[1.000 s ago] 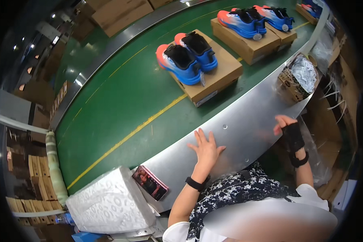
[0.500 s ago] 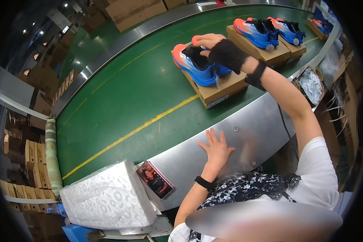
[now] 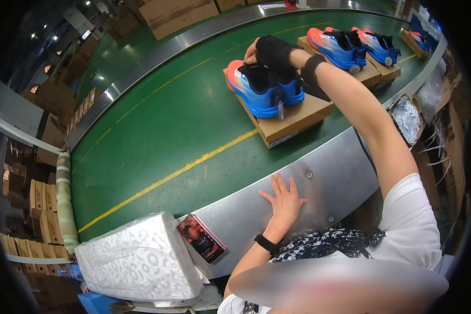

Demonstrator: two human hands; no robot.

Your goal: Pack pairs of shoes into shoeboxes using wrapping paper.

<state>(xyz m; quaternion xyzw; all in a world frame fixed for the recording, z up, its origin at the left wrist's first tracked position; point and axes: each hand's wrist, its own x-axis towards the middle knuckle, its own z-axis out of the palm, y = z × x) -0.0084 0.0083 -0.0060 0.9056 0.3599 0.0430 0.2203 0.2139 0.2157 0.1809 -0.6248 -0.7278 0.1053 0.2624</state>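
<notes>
A pair of sneakers [image 3: 259, 99], coral at the toes and fading to blue at the heels, sits on a closed brown shoebox [image 3: 301, 119] on the green conveyor belt [image 3: 157, 136]. My right hand [image 3: 269, 52], in a black fingerless glove, reaches over the pair from the far side. Its fingers curl down at the front of the far sneaker, whose toe they mostly hide. My left hand [image 3: 286, 203] lies flat on the metal rim [image 3: 345, 167] of the belt, fingers spread, holding nothing.
More matching sneakers [image 3: 340, 49] stand on boxes farther right. A plastic-wrapped patterned white block [image 3: 136, 256] and a card with a picture [image 3: 203, 238] lie at the near left. Crumpled silvery wrapping [image 3: 405, 120] fills a container at right. A pale roller [image 3: 64, 204] ends the belt at left.
My right hand has shifted slightly left and away, its stretched fingers now curling at the far sneaker's front. The shoebox sits slightly nearer and to the right. My left hand stays on the rim.
</notes>
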